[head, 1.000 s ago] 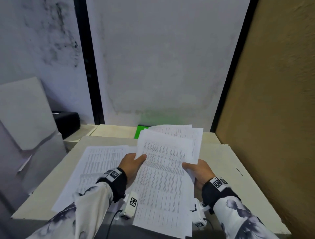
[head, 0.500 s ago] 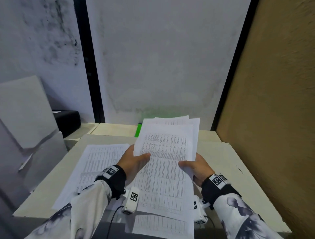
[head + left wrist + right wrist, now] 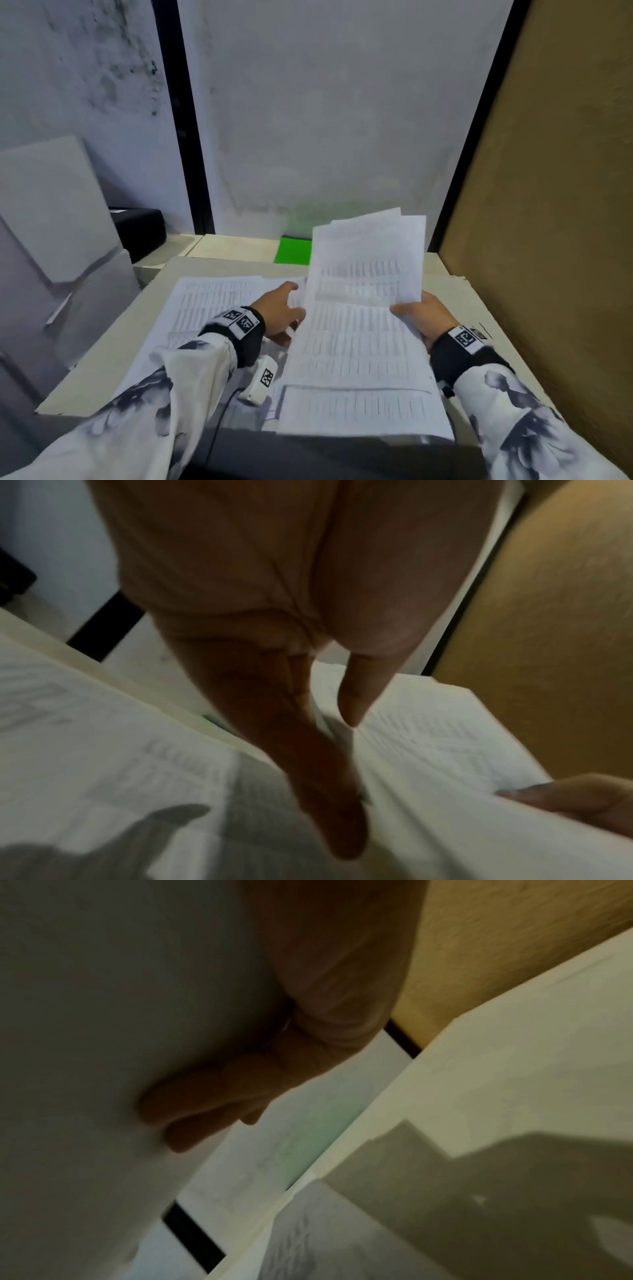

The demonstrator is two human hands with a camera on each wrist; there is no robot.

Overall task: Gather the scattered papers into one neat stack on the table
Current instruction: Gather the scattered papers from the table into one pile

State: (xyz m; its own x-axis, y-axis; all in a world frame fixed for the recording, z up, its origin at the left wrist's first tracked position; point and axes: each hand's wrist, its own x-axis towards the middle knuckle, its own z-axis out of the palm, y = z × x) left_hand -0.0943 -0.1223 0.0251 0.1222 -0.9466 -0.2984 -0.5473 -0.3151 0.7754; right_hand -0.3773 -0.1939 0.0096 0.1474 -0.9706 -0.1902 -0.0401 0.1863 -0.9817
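Observation:
My right hand [image 3: 419, 313] grips a bundle of printed papers [image 3: 366, 298] by its right edge, thumb on top. The bundle tilts up off the beige table [image 3: 113, 359] with its sheets fanned unevenly at the top. In the right wrist view my fingers [image 3: 205, 1096] lie under the bundle's dim back [image 3: 85, 1042]. My left hand [image 3: 282, 310] is at the bundle's left edge with its fingers [image 3: 325, 777] stretched straight and the thumb apart. More printed sheets [image 3: 205, 301] lie flat on the table to the left. Another sheet [image 3: 359, 411] hangs over the near edge.
A green flat item [image 3: 294, 251] lies at the back of the table behind the bundle. A black box [image 3: 140, 233] and grey boards [image 3: 51, 222] stand at the left. A brown board [image 3: 548, 205] walls off the right side.
My left hand has let go of the bundle's left edge and opened. The right hand has swung the bundle up and to the right.

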